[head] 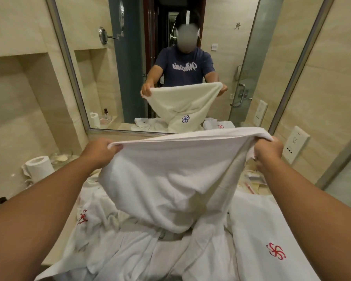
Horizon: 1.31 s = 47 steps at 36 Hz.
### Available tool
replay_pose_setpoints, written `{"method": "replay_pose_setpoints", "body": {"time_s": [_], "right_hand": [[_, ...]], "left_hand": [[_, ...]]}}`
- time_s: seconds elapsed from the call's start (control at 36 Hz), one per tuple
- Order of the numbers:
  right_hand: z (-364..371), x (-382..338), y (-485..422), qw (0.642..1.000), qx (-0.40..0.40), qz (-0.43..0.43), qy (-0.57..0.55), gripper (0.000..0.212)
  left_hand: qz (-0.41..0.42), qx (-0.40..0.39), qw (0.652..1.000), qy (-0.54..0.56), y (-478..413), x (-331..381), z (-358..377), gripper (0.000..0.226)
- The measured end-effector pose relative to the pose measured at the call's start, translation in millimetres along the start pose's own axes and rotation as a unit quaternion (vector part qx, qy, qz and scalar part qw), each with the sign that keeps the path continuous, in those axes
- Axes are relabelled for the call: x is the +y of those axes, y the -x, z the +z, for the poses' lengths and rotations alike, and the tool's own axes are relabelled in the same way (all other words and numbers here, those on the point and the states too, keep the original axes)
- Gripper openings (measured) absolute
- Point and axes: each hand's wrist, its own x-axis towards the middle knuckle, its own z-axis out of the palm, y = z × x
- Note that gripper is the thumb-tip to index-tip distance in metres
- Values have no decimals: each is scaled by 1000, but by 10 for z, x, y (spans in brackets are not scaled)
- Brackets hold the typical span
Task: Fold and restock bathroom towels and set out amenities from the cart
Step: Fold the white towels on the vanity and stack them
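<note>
A white towel hangs spread in the air above the vanity counter. My left hand grips its upper left corner and my right hand grips its upper right corner, so the top edge stretches between them. The towel's lower part sags onto a heap of crumpled white towels with red embroidered logos. A flatter white towel with a red logo lies at the right on the counter. The mirror reflection shows a blue logo on the far side of the held towel.
A large wall mirror stands straight ahead. A toilet paper roll and a glass dish sit at the counter's left back. Packets of amenities lie at the right back below a wall socket. A glass door is at the right.
</note>
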Motion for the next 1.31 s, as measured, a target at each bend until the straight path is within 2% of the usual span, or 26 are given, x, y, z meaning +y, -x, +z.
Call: {"method": "replay_pose_setpoints", "body": {"time_s": [0.06,0.11,0.14,0.19,0.25,0.28,0.33,0.42,0.47,0.56,0.64,0.69,0.75,0.83,0.92,1.0,1.11,1.22,1.31], "right_hand": [[-28,23,-24,998,-56,32,-23,20],[-56,39,-62,986,-148,78,-11,36],[-88,36,-50,974,-204,98,9,40],[-124,16,-13,940,-307,143,50,39],[-145,28,-3,902,-379,192,81,47],[-139,20,13,888,-403,206,84,51],[-83,-9,37,888,-402,216,46,49],[66,-11,75,918,-305,237,-86,30],[141,53,73,931,-236,250,-122,17],[243,239,20,937,-239,246,-72,11],[336,468,107,933,-272,236,-13,14],[410,632,261,947,-269,177,20,23],[481,789,470,961,-256,98,18,30],[536,970,836,960,-279,13,-6,13],[540,1073,1108,953,-295,-71,19,9],[519,1115,1273,943,-308,-127,28,14],[492,1211,1327,921,-302,-236,72,12],[417,1253,1377,891,-312,-316,97,23],[375,1256,1438,878,-340,-331,62,31]], "left_hand": [[-21,10,998,60,67,69,-55,54],[-50,-40,989,135,131,180,-114,55],[-73,-90,976,185,161,255,-152,50],[-129,-232,924,276,234,417,-259,44],[-149,-357,870,306,306,528,-345,50],[-143,-388,852,320,318,567,-368,52],[-142,-385,823,392,267,595,-332,50],[-206,-250,796,512,115,615,-158,45],[-268,-189,770,548,23,585,43,44],[-297,-188,751,559,29,539,313,42],[-294,-228,723,582,240,719,463,38],[-275,-251,719,587,383,886,583,33],[-254,-268,736,568,524,1027,719,32],[-226,-284,755,546,704,1189,857,45],[-204,-277,761,550,868,1332,888,36],[-194,-251,772,551,969,1390,903,22],[-200,-190,780,562,1010,1395,883,16],[-211,-104,792,564,974,1351,887,32],[-213,-89,796,559,982,1342,820,21]]}}
